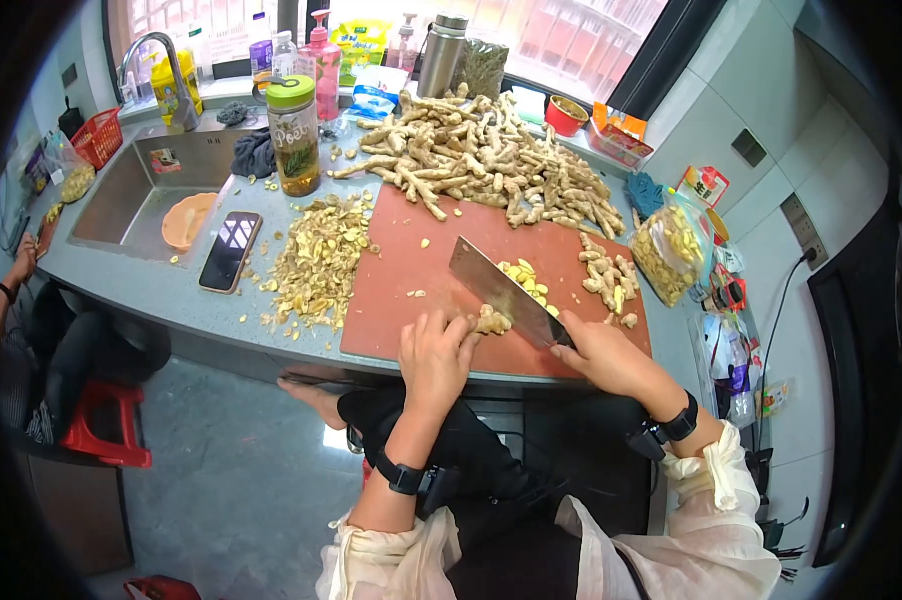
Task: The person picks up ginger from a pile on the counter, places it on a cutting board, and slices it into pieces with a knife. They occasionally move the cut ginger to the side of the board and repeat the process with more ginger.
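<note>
My right hand is closed around the handle of a broad cleaver, whose blade slants up and left over the red-brown cutting board. Against the blade's lower side lies a piece of ginger root, with the fingertips of my left hand bent onto its left end. Yellow ginger slices sit just beyond the blade. Several ginger roots rest at the board's right side, and a large heap of whole ginger covers its back edge.
Left of the board are a pile of ginger scraps, a phone and a bottle. A sink is farther left. A bag of slices stands at right. Another person's hand shows at far left.
</note>
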{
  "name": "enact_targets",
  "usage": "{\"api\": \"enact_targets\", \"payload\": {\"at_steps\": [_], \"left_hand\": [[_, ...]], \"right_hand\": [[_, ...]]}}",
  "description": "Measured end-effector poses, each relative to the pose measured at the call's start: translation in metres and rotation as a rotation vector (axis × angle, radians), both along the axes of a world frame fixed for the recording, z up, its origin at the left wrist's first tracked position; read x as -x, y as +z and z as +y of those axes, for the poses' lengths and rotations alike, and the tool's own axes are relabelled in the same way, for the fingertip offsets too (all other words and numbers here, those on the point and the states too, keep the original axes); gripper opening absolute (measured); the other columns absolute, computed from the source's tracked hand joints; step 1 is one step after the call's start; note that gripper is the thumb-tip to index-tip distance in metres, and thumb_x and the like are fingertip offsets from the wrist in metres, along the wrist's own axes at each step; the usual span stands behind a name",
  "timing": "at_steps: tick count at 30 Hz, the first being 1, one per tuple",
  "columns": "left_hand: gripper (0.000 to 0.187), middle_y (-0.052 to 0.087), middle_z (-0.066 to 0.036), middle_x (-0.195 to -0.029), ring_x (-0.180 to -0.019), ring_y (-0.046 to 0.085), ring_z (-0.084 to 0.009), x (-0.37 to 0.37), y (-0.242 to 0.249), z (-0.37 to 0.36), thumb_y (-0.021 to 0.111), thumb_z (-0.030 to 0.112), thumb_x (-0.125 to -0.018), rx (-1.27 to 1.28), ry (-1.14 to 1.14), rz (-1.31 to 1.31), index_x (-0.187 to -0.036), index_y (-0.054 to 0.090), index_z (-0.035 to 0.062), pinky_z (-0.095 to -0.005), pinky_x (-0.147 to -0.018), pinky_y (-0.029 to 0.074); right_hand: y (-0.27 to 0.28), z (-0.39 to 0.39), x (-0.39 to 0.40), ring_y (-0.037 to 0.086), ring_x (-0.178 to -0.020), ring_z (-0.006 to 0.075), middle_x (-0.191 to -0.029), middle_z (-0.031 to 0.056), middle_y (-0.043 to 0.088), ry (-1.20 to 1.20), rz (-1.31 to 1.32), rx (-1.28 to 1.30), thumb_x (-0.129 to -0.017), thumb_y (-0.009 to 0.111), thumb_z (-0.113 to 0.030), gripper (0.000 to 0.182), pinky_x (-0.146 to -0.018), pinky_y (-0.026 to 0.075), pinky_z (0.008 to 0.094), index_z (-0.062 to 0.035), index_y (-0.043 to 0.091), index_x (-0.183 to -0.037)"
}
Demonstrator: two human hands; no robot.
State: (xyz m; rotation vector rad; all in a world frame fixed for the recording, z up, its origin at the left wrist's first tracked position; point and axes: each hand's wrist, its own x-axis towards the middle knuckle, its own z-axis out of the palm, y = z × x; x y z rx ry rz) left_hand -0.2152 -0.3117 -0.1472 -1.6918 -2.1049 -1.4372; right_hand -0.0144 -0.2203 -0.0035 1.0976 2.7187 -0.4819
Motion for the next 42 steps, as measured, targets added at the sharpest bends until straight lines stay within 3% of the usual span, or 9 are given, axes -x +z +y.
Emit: {"api": "enact_targets", "payload": {"at_steps": [14, 19, 23, 25, 26, 28, 42], "left_hand": [[0.017, 0.059, -0.003, -0.089, -0.088, 0.059, -0.0245, 0.000, -0.003, 0.000, 0.080, 0.020, -0.080, -0.042, 0.009, 0.020, -0.093, 0.071, 0.0139, -0.0394, -0.077, 0.041], [0.018, 0.059, -0.003, -0.088, -0.089, 0.059, -0.0244, 0.000, -0.004, -0.001, 0.080, 0.021, -0.080, -0.039, 0.020, 0.025, -0.095, 0.073, 0.0150, -0.0389, -0.076, 0.041], [0.018, 0.060, -0.002, -0.089, -0.089, 0.060, -0.0239, 0.000, -0.003, 0.000, 0.080, 0.021, -0.080, -0.034, 0.018, 0.021, -0.096, 0.073, 0.0154, -0.0386, -0.078, 0.042], [0.018, 0.061, -0.002, -0.089, -0.089, 0.060, -0.0237, -0.001, -0.005, 0.000, 0.080, 0.021, -0.081, -0.034, 0.012, 0.017, -0.096, 0.073, 0.0155, -0.0385, -0.078, 0.042], [0.018, 0.062, -0.002, -0.090, -0.089, 0.060, -0.0235, 0.000, -0.006, 0.000, 0.080, 0.021, -0.081, -0.035, 0.013, 0.014, -0.096, 0.073, 0.0154, -0.0383, -0.078, 0.042], [0.018, 0.063, -0.001, -0.091, -0.090, 0.061, -0.0232, -0.001, -0.005, 0.000, 0.080, 0.021, -0.081, -0.037, 0.010, 0.011, -0.096, 0.073, 0.0154, -0.0381, -0.079, 0.042], [0.018, 0.064, -0.002, -0.092, -0.090, 0.061, -0.0238, -0.001, -0.004, -0.001, 0.081, 0.021, -0.081, -0.037, 0.018, 0.013, -0.095, 0.074, 0.0142, -0.0382, -0.079, 0.043]], "right_hand": [[-0.046, 0.029, 0.055, 0.068, -0.089, 0.0471, -0.090, 0.0266, 0.069, 0.067, 0.102, -0.112, -0.099, 0.060, -0.024, 0.032, -0.077, 0.053, 0.0560, 0.0001, 0.047, -0.116], [-0.053, 0.047, 0.045, 0.067, -0.097, 0.0458, -0.098, 0.0273, 0.068, 0.012, 0.308, 0.048, -0.098, 0.063, -0.026, 0.035, -0.081, 0.051, 0.0529, 0.0009, 0.051, -0.116], [-0.040, 0.042, 0.034, 0.066, -0.095, 0.0453, -0.097, 0.0272, 0.068, -0.022, 0.329, 0.078, -0.098, 0.063, -0.026, 0.033, -0.080, 0.050, 0.0518, 0.0011, 0.053, -0.113], [-0.028, 0.035, 0.028, 0.064, -0.086, 0.0313, -0.096, 0.0192, 0.066, -0.059, 0.344, 0.096, -0.098, 0.064, -0.021, 0.033, -0.081, 0.050, 0.0400, 0.0016, 0.058, -0.122], [-0.026, 0.034, 0.025, 0.064, -0.086, 0.0313, -0.096, 0.0192, 0.066, -0.061, 0.346, 0.094, -0.098, 0.064, -0.021, 0.033, -0.081, 0.050, 0.0400, 0.0016, 0.058, -0.122], [-0.024, 0.030, 0.015, 0.065, -0.094, 0.0455, -0.097, 0.0275, 0.066, 0.025, 0.453, 0.077, -0.098, 0.064, -0.025, 0.032, -0.080, 0.048, 0.0513, 0.0010, 0.055, -0.114], [-0.010, 0.007, -0.019, 0.062, -0.096, 0.0494, -0.099, 0.0302, 0.066, 0.006, 0.265, 0.079, -0.100, 0.063, -0.027, 0.031, -0.080, 0.047, 0.0536, 0.0001, 0.052, -0.111]]}}
